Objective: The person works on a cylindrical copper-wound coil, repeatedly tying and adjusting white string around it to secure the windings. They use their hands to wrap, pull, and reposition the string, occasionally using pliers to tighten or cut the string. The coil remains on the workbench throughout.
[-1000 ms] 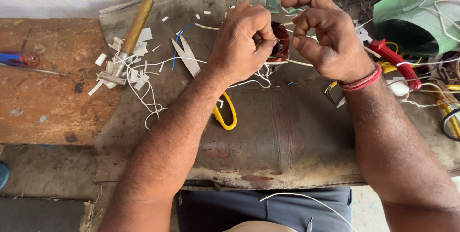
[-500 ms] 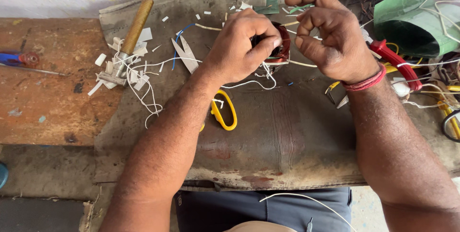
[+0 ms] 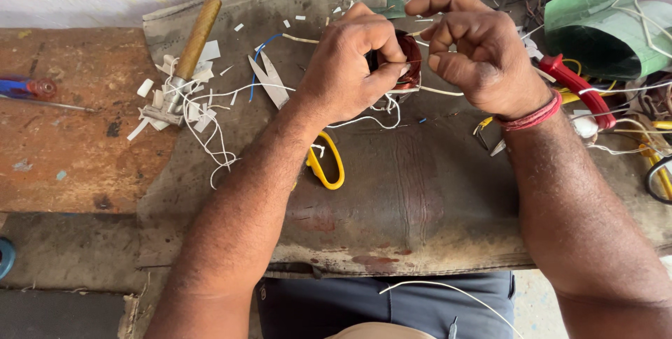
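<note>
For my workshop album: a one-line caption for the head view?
Left hand and right hand work a reddish coil over a worn mat, yellow-handled scissors nearby.

Soft, even daylight falls on my work from above, bright without harshness. My left hand [image 3: 350, 66] and right hand [image 3: 476, 52] throw only faint, diffuse shadows onto the worn brown leather mat [image 3: 420, 206] below my grip. No glare shows there. Focus is sharp around my grip; my forearms stretch wide toward the lower edge, and the far corners bend slightly.
</note>
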